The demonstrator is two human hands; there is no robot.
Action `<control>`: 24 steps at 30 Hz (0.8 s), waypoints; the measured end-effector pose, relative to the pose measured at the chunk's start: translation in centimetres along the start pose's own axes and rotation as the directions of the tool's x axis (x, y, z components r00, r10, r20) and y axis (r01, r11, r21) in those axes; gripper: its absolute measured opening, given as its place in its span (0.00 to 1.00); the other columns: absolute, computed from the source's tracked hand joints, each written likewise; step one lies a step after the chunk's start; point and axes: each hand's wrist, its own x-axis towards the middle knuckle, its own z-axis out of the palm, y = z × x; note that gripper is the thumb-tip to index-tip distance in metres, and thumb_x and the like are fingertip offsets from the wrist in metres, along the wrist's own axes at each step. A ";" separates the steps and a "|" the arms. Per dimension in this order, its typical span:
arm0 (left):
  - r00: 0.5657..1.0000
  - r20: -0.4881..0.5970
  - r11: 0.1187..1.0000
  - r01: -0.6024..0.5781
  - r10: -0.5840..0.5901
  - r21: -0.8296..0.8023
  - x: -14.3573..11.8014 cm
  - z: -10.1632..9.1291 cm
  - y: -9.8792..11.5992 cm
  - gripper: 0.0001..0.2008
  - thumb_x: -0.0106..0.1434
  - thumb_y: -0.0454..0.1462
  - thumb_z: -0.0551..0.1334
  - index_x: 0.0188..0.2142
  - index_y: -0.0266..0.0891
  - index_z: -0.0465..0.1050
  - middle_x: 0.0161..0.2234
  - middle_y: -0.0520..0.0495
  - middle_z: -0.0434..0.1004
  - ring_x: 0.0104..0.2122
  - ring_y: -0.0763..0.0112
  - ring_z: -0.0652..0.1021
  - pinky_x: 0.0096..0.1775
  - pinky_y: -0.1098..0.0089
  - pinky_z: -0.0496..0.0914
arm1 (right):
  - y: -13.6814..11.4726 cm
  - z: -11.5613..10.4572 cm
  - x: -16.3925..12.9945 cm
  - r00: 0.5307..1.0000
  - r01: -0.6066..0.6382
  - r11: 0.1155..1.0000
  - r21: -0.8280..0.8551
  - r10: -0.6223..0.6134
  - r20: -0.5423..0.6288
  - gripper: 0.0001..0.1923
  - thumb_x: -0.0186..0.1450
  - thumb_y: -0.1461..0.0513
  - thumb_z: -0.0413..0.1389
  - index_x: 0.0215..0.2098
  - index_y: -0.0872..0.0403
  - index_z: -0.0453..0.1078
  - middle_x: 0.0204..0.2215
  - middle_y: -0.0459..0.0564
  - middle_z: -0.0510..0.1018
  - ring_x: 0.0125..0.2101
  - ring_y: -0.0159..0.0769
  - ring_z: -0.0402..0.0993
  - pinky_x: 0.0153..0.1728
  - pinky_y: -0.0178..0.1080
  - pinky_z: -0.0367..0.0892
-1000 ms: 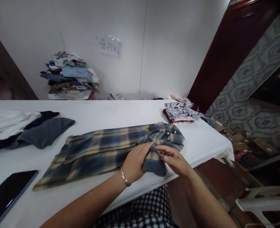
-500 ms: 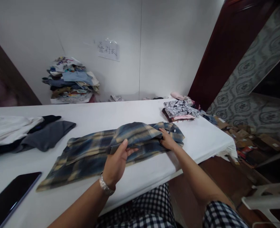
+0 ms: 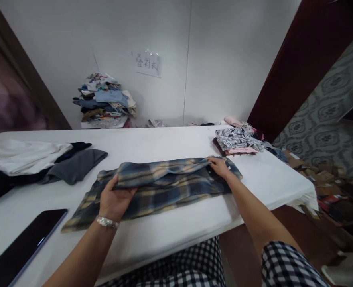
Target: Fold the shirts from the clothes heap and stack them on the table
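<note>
White table (image 3: 170,139) runs wide under wall. Plaid shirt (image 3: 164,187) lies flat across middle near front edge. Left end: white garment (image 3: 20,155) over dark ones, grey garment (image 3: 74,169) beside. Black tablet (image 3: 23,247) at front left corner. Folded patterned clothes (image 3: 236,140) stacked at right far end.
</note>
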 end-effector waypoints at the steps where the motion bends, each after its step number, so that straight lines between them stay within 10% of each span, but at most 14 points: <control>1: 1.000 0.008 1.000 -0.001 0.001 -0.006 -0.7 0.4 0.3 0.11 0.64 0.32 0.52 0.36 0.39 0.74 0.33 0.49 0.81 0.36 0.68 0.80 0.40 0.63 0.76 | -0.1 -0.6 0.2 1.000 -0.010 1.000 0.023 0.010 -0.014 0.11 0.58 0.63 0.50 0.32 0.54 0.74 0.36 0.49 0.79 0.37 0.37 0.73 0.44 0.39 0.67; 7: 0.997 0.078 0.996 -0.003 -0.004 0.087 -4.6 2.6 1.6 0.11 0.61 0.30 0.53 0.36 0.39 0.75 0.34 0.47 0.80 0.36 0.63 0.80 0.32 0.65 0.78 | -0.8 -4.3 2.4 0.992 -0.089 0.993 0.072 0.095 -0.083 0.18 0.59 0.50 0.51 0.30 0.56 0.71 0.24 0.45 0.74 0.26 0.33 0.68 0.30 0.34 0.64; 12: 0.988 -0.156 0.992 -0.002 0.022 0.127 0.0 -0.5 1.3 0.10 0.61 0.27 0.53 0.33 0.36 0.72 0.30 0.48 0.79 0.29 0.69 0.80 0.28 0.70 0.78 | -1.0 -2.5 5.4 0.988 -0.152 0.988 -0.024 0.152 -0.025 0.15 0.52 0.52 0.59 0.20 0.56 0.70 0.16 0.44 0.69 0.22 0.34 0.65 0.28 0.35 0.61; 19: 0.973 -0.217 0.947 -0.005 0.079 0.322 3.7 -3.4 1.6 0.11 0.58 0.25 0.57 0.39 0.37 0.71 0.36 0.48 0.78 0.33 0.71 0.79 0.32 0.73 0.77 | -0.4 -0.1 5.9 0.983 -0.184 0.980 -0.077 0.184 0.002 0.20 0.59 0.51 0.56 0.42 0.55 0.75 0.38 0.53 0.79 0.39 0.40 0.73 0.44 0.39 0.65; 24: 0.951 -0.026 0.488 -0.135 0.308 0.862 3.8 -3.9 2.7 0.36 0.50 0.33 0.67 0.58 0.49 0.60 0.59 0.45 0.65 0.52 0.55 0.73 0.47 0.59 0.73 | 0.9 -1.9 3.8 0.974 -0.211 0.976 -0.048 0.214 0.067 0.22 0.58 0.55 0.57 0.48 0.56 0.73 0.44 0.55 0.78 0.44 0.41 0.74 0.46 0.39 0.66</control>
